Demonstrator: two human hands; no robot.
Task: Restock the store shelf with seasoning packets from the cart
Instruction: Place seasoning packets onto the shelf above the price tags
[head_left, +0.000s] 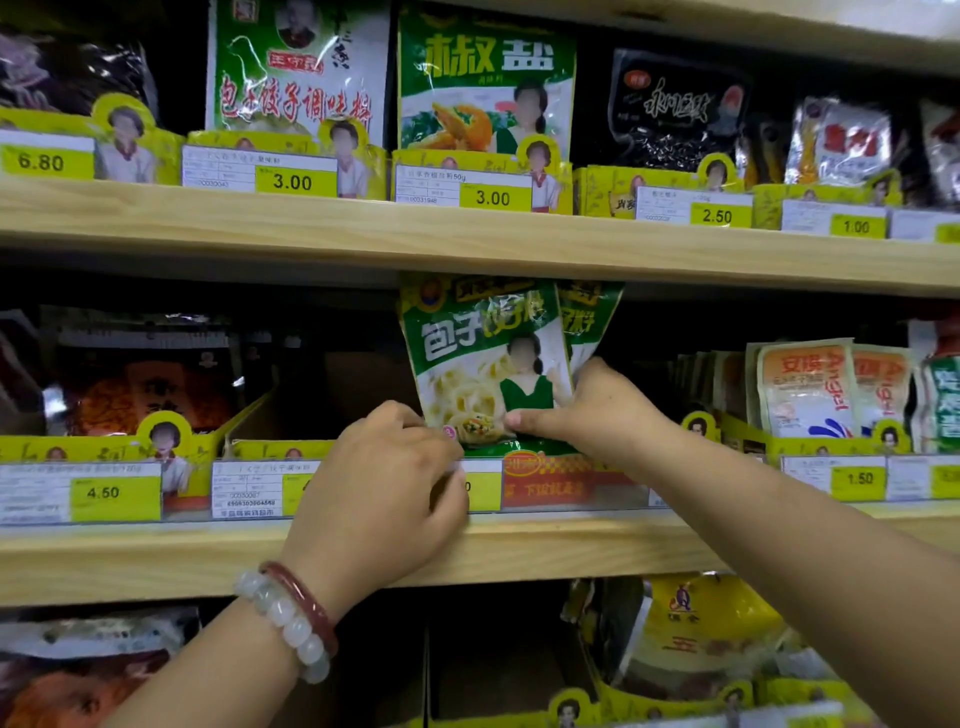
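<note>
Your left hand (384, 467) and right hand (587, 405) pinch the glossy green-and-white plastic seasoning packets (488, 364) at the middle wooden shelf (519, 551) front edge; likely light, floppy, slick, so grip bottom corners.

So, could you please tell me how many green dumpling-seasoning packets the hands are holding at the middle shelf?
2 visible: the front green packet, pinched by the left hand and right hand, and a second green packet fanned out behind it to the right. More may be hidden behind.
</note>
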